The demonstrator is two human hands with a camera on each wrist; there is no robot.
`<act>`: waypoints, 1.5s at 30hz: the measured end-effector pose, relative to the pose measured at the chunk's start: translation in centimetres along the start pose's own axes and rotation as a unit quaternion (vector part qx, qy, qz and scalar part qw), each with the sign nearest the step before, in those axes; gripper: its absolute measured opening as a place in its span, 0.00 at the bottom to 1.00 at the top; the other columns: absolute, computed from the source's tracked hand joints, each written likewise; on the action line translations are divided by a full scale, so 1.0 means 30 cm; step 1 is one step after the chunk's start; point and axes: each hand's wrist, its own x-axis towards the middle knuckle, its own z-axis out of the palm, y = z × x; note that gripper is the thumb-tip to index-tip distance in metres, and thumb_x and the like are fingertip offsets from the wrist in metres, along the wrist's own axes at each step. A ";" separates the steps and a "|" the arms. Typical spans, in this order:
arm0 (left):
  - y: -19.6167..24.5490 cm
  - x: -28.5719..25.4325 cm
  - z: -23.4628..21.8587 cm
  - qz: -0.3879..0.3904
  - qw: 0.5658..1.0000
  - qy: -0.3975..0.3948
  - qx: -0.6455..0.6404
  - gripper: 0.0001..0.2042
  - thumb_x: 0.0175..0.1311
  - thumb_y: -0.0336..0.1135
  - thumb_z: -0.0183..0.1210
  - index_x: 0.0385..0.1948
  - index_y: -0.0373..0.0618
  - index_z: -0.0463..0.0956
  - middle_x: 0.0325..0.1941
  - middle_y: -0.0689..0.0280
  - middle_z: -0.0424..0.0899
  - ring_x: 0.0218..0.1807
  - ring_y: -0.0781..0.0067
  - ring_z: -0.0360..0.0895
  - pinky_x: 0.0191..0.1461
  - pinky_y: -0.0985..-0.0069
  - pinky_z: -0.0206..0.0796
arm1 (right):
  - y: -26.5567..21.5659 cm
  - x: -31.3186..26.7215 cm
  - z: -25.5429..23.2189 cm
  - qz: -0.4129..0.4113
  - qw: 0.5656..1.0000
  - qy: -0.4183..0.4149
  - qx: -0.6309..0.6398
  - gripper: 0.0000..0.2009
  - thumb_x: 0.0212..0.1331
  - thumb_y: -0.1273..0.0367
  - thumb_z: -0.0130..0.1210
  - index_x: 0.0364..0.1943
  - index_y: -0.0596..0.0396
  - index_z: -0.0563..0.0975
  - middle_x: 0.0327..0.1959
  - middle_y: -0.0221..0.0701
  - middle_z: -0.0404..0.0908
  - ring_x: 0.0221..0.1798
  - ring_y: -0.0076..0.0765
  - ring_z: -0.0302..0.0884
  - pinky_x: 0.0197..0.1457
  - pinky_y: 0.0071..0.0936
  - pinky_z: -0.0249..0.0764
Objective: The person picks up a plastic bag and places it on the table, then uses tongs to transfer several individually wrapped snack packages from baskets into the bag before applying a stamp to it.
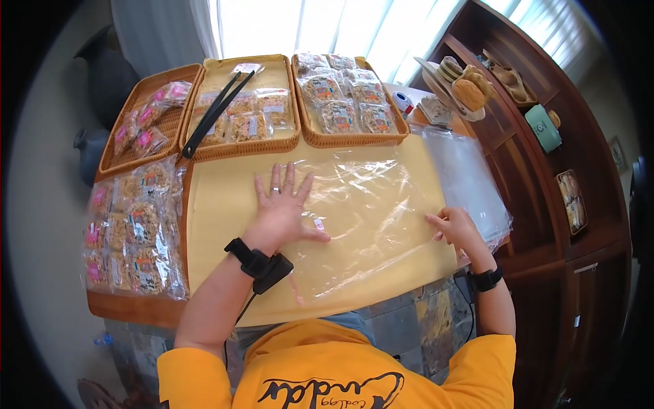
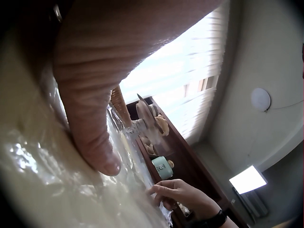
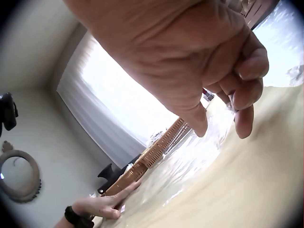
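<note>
A large clear plastic bag point(image 1: 368, 204) lies spread over the yellow table covering, wrinkled and shiny. My left hand point(image 1: 281, 213) presses flat on its left part with the fingers spread; a small pink-and-white label point(image 1: 319, 223) shows beside the thumb. In the left wrist view, the thumb point(image 2: 97, 147) rests on the shiny film. At the bag's right edge is my right hand point(image 1: 458, 227), its fingers loosely bent. The right wrist view shows the right thumb point(image 3: 199, 121) apart from the bent fingers point(image 3: 244, 121), just above the film.
Three wicker trays point(image 1: 351, 140) of packaged snacks line the back, with black tongs point(image 1: 218, 114) across the middle one. Packed snack bags point(image 1: 136, 232) cover the left side. A stack of clear bags point(image 1: 470, 180) lies at right, near a wooden shelf point(image 1: 524, 184).
</note>
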 end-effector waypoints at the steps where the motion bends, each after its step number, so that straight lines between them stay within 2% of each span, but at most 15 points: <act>1: 0.002 -0.001 -0.003 -0.006 1.000 -0.004 -0.006 0.66 0.30 0.78 0.63 0.75 0.54 0.43 0.79 0.49 0.34 0.79 0.43 0.25 0.71 0.34 0.14 | 0.007 -0.004 -0.002 0.000 1.000 0.002 0.001 0.19 0.57 0.56 0.63 0.30 0.62 0.81 0.22 0.36 0.82 0.22 0.30 0.79 0.27 0.27 0.73; 4: 0.009 -0.011 -0.010 -0.015 1.000 0.007 -0.003 0.64 0.31 0.77 0.64 0.74 0.53 0.46 0.79 0.49 0.37 0.79 0.43 0.28 0.72 0.34 0.17 | 0.052 -0.005 -0.002 0.020 0.989 -0.059 0.135 0.17 0.57 0.57 0.64 0.28 0.60 0.81 0.21 0.32 0.80 0.18 0.20 0.74 0.23 0.19 0.68; 6: 0.015 -0.020 -0.010 -0.021 0.999 0.023 0.004 0.62 0.33 0.76 0.64 0.74 0.52 0.48 0.78 0.48 0.40 0.79 0.44 0.32 0.73 0.34 0.20 | 0.094 -0.004 0.020 -0.052 0.941 0.038 0.331 0.13 0.59 0.61 0.63 0.30 0.59 0.81 0.22 0.28 0.81 0.19 0.18 0.73 0.23 0.16 0.68; 8: 0.027 -0.029 -0.028 -0.039 0.989 0.128 -0.058 0.50 0.41 0.71 0.65 0.64 0.45 0.65 0.70 0.47 0.63 0.74 0.45 0.53 0.74 0.41 0.35 | 0.100 -0.013 0.028 -0.083 0.925 0.098 0.357 0.12 0.61 0.62 0.61 0.32 0.59 0.81 0.23 0.28 0.81 0.20 0.18 0.74 0.24 0.16 0.69; 9: 0.034 -0.024 -0.047 -0.040 0.989 0.130 -0.057 0.50 0.41 0.71 0.65 0.64 0.45 0.65 0.70 0.47 0.63 0.74 0.45 0.53 0.74 0.41 0.35 | 0.101 -0.012 0.028 -0.110 0.904 0.157 0.383 0.10 0.63 0.64 0.59 0.33 0.58 0.81 0.24 0.28 0.82 0.21 0.18 0.75 0.24 0.16 0.69; 11: 0.063 -0.028 -0.145 -0.126 0.985 0.031 -0.116 0.36 0.50 0.64 0.64 0.51 0.40 0.75 0.55 0.51 0.78 0.62 0.53 0.71 0.71 0.51 0.48 | 0.105 -0.019 -0.011 -0.152 0.891 0.175 0.391 0.10 0.64 0.65 0.58 0.35 0.58 0.81 0.26 0.29 0.83 0.23 0.19 0.76 0.26 0.15 0.70; 15: 0.039 -0.010 -0.153 -0.079 0.969 0.147 -0.185 0.29 0.54 0.58 0.65 0.44 0.38 0.78 0.47 0.53 0.82 0.55 0.56 0.77 0.65 0.57 0.59 | 0.076 -0.086 -0.131 -0.246 0.885 0.190 0.347 0.09 0.67 0.66 0.55 0.39 0.58 0.81 0.30 0.31 0.85 0.27 0.20 0.80 0.32 0.15 0.72; 21: 0.050 0.163 -0.176 0.033 0.876 0.208 -0.433 0.31 0.60 0.56 0.62 0.53 0.35 0.73 0.53 0.51 0.80 0.60 0.57 0.74 0.61 0.63 0.67 | 0.028 -0.151 -0.247 -0.307 0.879 0.141 0.338 0.08 0.65 0.70 0.56 0.37 0.61 0.81 0.30 0.35 0.85 0.29 0.24 0.82 0.36 0.19 0.74; 27: 0.129 0.277 -0.260 0.065 0.798 0.083 -0.594 0.36 0.60 0.58 0.62 0.60 0.35 0.67 0.52 0.53 0.80 0.59 0.61 0.75 0.61 0.67 0.67 | 0.015 -0.177 -0.304 -0.373 0.865 0.087 0.324 0.06 0.63 0.73 0.56 0.36 0.63 0.81 0.28 0.37 0.85 0.29 0.28 0.83 0.36 0.23 0.77; 29: 0.146 0.299 -0.274 0.128 0.702 0.010 -0.700 0.29 0.63 0.54 0.61 0.55 0.37 0.72 0.43 0.61 0.82 0.48 0.70 0.80 0.51 0.74 0.72 | 0.017 -0.157 -0.307 -0.376 0.865 0.070 0.324 0.07 0.63 0.73 0.56 0.36 0.63 0.81 0.28 0.37 0.85 0.28 0.28 0.82 0.36 0.23 0.78; 33: 0.144 0.322 -0.258 0.135 0.689 0.004 -0.712 0.19 0.67 0.47 0.59 0.47 0.40 0.77 0.33 0.68 0.81 0.35 0.80 0.80 0.40 0.81 0.73 | 0.024 -0.095 -0.296 -0.330 0.871 0.074 0.356 0.10 0.65 0.69 0.55 0.43 0.62 0.81 0.33 0.37 0.85 0.29 0.28 0.82 0.37 0.23 0.78; 34: 0.145 0.310 -0.249 0.093 0.652 0.042 -0.751 0.15 0.68 0.43 0.58 0.44 0.41 0.78 0.31 0.69 0.81 0.32 0.80 0.79 0.36 0.81 0.72 | 0.018 -0.081 -0.283 -0.328 0.871 0.077 0.358 0.10 0.65 0.69 0.55 0.43 0.62 0.81 0.33 0.37 0.85 0.29 0.28 0.82 0.37 0.23 0.78; 36: 0.141 0.284 -0.225 0.053 0.615 0.073 -0.784 0.11 0.69 0.40 0.57 0.41 0.42 0.79 0.29 0.70 0.80 0.29 0.81 0.79 0.33 0.82 0.72 | -0.003 -0.061 -0.234 -0.198 0.851 0.146 0.464 0.16 0.68 0.65 0.53 0.53 0.61 0.76 0.42 0.37 0.84 0.32 0.28 0.82 0.37 0.23 0.78; 41: 0.105 0.268 -0.144 -0.061 0.486 0.194 -0.850 0.10 0.69 0.39 0.57 0.41 0.43 0.79 0.28 0.71 0.79 0.31 0.78 0.80 0.35 0.77 0.75 | 0.008 -0.076 -0.074 -0.096 0.895 -0.053 0.432 0.23 0.66 0.56 0.55 0.58 0.58 0.73 0.47 0.30 0.81 0.46 0.22 0.78 0.43 0.22 0.76; 45: 0.106 0.284 -0.080 -0.055 0.474 0.207 -0.854 0.08 0.70 0.36 0.56 0.39 0.42 0.78 0.27 0.68 0.81 0.30 0.74 0.82 0.35 0.78 0.77 | 0.085 -0.057 0.061 -0.040 0.919 -0.082 0.383 0.21 0.67 0.57 0.54 0.54 0.58 0.76 0.45 0.31 0.83 0.41 0.22 0.80 0.44 0.21 0.76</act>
